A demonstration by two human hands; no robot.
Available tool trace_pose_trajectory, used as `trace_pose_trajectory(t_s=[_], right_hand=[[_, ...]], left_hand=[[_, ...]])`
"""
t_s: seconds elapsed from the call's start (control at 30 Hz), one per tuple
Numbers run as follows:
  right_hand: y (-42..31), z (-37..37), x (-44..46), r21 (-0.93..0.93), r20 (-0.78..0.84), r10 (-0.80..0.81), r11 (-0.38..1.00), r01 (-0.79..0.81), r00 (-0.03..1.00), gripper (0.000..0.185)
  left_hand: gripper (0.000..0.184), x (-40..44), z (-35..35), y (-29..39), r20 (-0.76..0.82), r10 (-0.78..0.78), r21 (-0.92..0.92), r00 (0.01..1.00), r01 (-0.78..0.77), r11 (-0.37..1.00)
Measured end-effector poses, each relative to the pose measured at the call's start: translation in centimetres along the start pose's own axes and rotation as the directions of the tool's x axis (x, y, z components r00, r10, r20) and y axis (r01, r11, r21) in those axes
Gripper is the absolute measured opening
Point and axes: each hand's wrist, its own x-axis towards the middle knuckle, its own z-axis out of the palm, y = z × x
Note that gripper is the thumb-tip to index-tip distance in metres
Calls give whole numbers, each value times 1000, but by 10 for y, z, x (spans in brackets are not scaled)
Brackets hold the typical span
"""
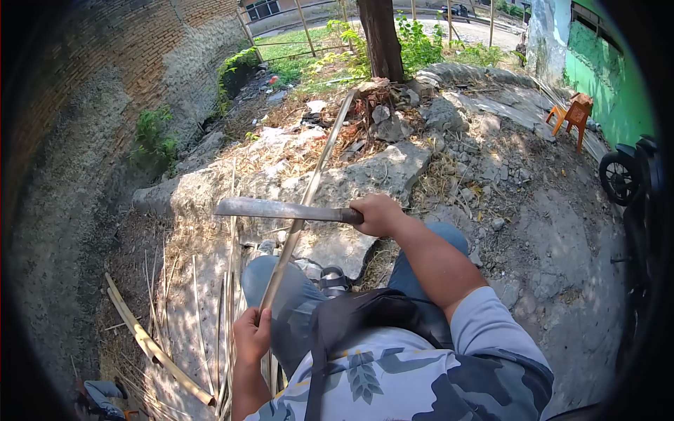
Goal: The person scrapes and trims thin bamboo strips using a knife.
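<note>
As hands point(378, 214) point(253, 335) grip, one machete point(281, 210), one strip point(319, 172)

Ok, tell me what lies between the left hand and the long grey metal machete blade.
The head view shows the lower stretch of the long, narrow, tan bamboo strip.

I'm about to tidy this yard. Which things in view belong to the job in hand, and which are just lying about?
In the job:
machete, in the right hand
strip, in the left hand
probably the loose strips and pole

Apparently just about:
chair
rubble
motorbike
</note>
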Motion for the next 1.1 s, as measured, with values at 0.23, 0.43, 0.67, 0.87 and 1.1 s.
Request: trace_pose_trajectory(t_s=[0.23, 0.43, 0.67, 0.87, 1.1], right_hand=[[-11, 14, 1, -61, 68, -192, 979, 197, 979, 17], [-12, 18, 4, -118, 132, -276, 949, 292, 952, 15], [1, 0, 3, -69, 63, -57, 996, 61, 996, 17], [-2, 2, -2, -32, 20, -3, 999, 4, 1000, 18], [-10, 11, 1, -93, 129, -109, 988, 121, 986, 17]], left_hand=[[31, 5, 19, 8, 13, 30, -33, 999, -29, 999], [31, 2, 10, -4, 70, 32, 51, 997, -36, 998], [29, -1, -1, -15, 31, -28, -8, 999, 28, 1000], [29, 1, 5, -10, 16, -3, 9, 1000, 2, 1000], [31, -2, 13, 2, -3, 25, 9, 1000, -25, 1000]])
